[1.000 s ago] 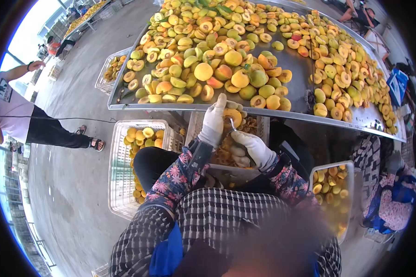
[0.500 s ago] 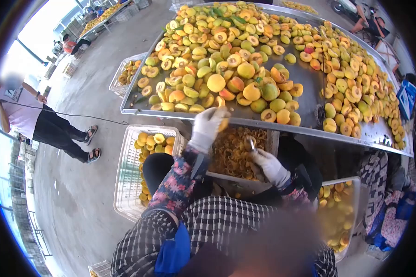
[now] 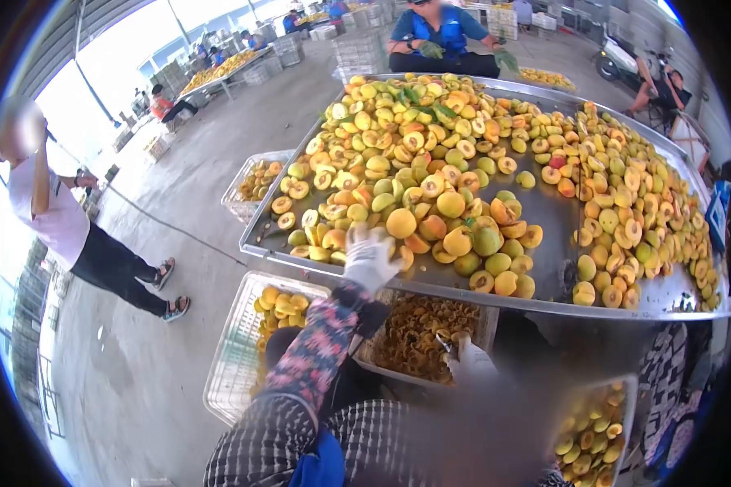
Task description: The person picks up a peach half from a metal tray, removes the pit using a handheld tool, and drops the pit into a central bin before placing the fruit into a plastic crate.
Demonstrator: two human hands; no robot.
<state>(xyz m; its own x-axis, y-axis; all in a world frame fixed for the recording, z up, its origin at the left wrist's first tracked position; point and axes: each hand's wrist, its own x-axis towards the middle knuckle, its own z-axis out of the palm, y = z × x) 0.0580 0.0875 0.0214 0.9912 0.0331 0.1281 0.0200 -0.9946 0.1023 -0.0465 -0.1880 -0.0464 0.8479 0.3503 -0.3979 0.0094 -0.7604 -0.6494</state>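
one gloved left hand (image 3: pixel 371 256) has risen onto the tray's peaches (image 3: pixel 418 223), fingers apart; right hand (image 3: pixel 467 357) still clamps its knife (image 3: pixel 444 344).

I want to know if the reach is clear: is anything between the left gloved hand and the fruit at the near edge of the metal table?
Nothing visible. The left hand is already over the metal table rim, right at the near peaches.

Bystander in white shirt (image 3: pixel 53 219) standing left | seated worker in blue (image 3: pixel 439 36) beyond worktop | parked scooter (image 3: pixel 625 57) far right | distant fruit-laden worktop (image 3: pixel 219 71).
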